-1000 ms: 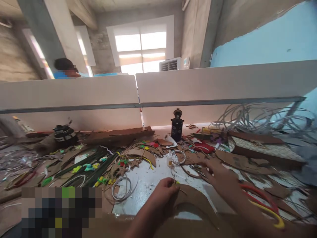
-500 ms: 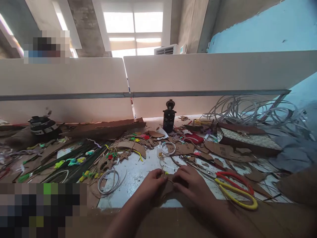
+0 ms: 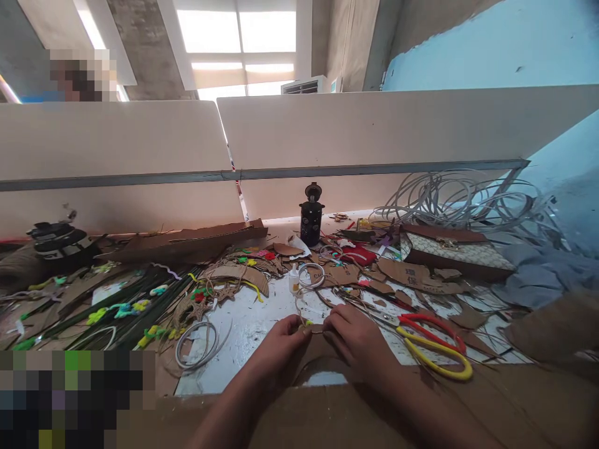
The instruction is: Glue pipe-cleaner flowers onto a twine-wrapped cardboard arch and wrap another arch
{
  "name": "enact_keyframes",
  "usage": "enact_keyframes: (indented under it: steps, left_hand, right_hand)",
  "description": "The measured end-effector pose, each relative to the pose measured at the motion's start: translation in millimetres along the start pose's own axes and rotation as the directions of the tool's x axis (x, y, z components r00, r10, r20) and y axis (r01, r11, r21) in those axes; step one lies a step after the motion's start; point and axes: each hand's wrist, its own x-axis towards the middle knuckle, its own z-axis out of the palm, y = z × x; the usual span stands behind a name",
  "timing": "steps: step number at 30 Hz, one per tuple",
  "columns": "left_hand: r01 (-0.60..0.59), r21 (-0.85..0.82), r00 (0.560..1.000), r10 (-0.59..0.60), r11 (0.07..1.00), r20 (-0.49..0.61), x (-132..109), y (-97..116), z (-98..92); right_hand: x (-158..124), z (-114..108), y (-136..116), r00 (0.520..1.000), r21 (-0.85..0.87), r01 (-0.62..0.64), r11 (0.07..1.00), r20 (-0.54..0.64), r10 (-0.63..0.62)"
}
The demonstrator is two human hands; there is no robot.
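Note:
My left hand (image 3: 281,344) and my right hand (image 3: 356,340) meet at the table's near middle, fingertips pinched together on a thin cord or twine (image 3: 314,327) with a small yellow bit on it. Both rest over a curved brown cardboard piece (image 3: 312,362) lying on the white tabletop (image 3: 253,324). Scissors with red and yellow handles (image 3: 435,349) lie just right of my right hand. A small white glue bottle (image 3: 294,280) and a ring of white wire (image 3: 312,275) stand a little beyond my fingers.
A black bottle (image 3: 311,215) stands at the back by the white divider (image 3: 374,140). Green stems with coloured tufts (image 3: 126,308) and a wire coil (image 3: 199,343) lie left. Cardboard scraps, a patterned box (image 3: 456,254) and tangled white wire (image 3: 468,202) fill the right. Another person sits beyond the divider.
My right hand came back from reaching among the scraps on the right and joined my left hand at the cord. The view tilted slightly and shifted left.

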Motion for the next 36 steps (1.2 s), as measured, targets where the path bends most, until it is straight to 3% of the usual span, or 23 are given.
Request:
enact_keyframes:
  steps: [7, 12, 18, 24, 32, 36]
  left_hand:
    - [0.008, 0.108, 0.998, -0.002, 0.994, -0.058, 7.3, -11.7, -8.8]
    - [-0.017, 0.109, 1.000, 0.019, 0.994, -0.018, 9.9, -10.9, -12.3]
    - [-0.008, 0.131, 0.999, 0.013, 0.991, -0.036, 8.3, -6.1, -10.8]
    - [-0.020, 0.184, 0.995, 0.038, 0.983, -0.094, 6.8, -4.5, -7.0]
    - [0.008, 0.066, 0.998, -0.004, 0.998, -0.064, -3.0, 6.7, 5.5]
    - [0.029, 0.053, 0.999, -0.026, 0.998, -0.041, -3.3, 4.7, 3.1]
  right_hand:
    - [0.1, 4.8, -2.9, 0.997, -0.009, 0.036, 0.999, -0.062, -0.036]
    - [0.8, 1.2, -3.5, 0.994, 0.165, -0.096, 0.982, -0.029, 0.102]
    - [6.5, -8.6, 1.9, 0.933, 0.469, -0.354, 0.809, 0.111, 0.343]
    - [10.4, -8.2, -8.8, 0.870, 0.471, -0.492, 0.732, 0.294, 0.395]
    - [5.3, 2.8, 2.8, 0.838, 0.683, -0.540, 0.493, 0.377, 0.394]
    - [4.6, 7.2, 7.0, 0.844, 0.717, -0.527, 0.457, 0.377, 0.381]
